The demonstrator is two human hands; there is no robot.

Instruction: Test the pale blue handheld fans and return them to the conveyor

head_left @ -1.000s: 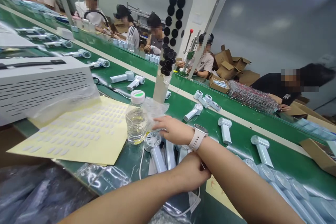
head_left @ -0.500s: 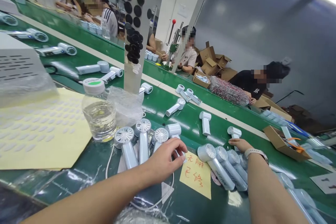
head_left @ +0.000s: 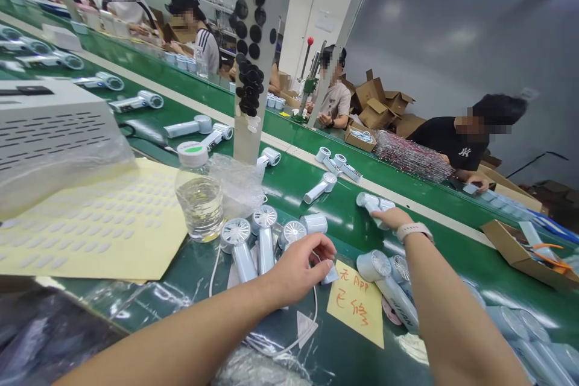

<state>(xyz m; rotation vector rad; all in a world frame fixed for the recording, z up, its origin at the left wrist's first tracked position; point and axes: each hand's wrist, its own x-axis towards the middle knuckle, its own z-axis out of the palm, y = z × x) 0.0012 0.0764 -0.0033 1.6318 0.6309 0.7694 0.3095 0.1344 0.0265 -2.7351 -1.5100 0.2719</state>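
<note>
My right hand (head_left: 389, 217) reaches over the green belt with its fingers closed around a light blue handheld fan (head_left: 368, 200); its fingertips are partly hidden. My left hand (head_left: 310, 262) hovers with curled fingers, thumb apart, over the handle of another fan (head_left: 313, 223) lying on the near bench. Left of that hand are several more fans (head_left: 236, 232) with round silver grilles. Between my arms lies a yellow note (head_left: 357, 304) with red handwriting. A row of fans (head_left: 374, 265) sits to its right, partly covered by my right forearm.
A clear bottle (head_left: 199, 199) stands beside yellow sheets of white oval stickers (head_left: 90, 223). A metal post (head_left: 246, 139) with black discs rises behind it. An open cardboard box (head_left: 527, 253) stands at right. Several co-workers sit across the belt (head_left: 289, 193).
My right hand has moved forward and left from the near row of fans, onto a fan on the belt. My left hand stays by the same fan. The view has shifted left.
</note>
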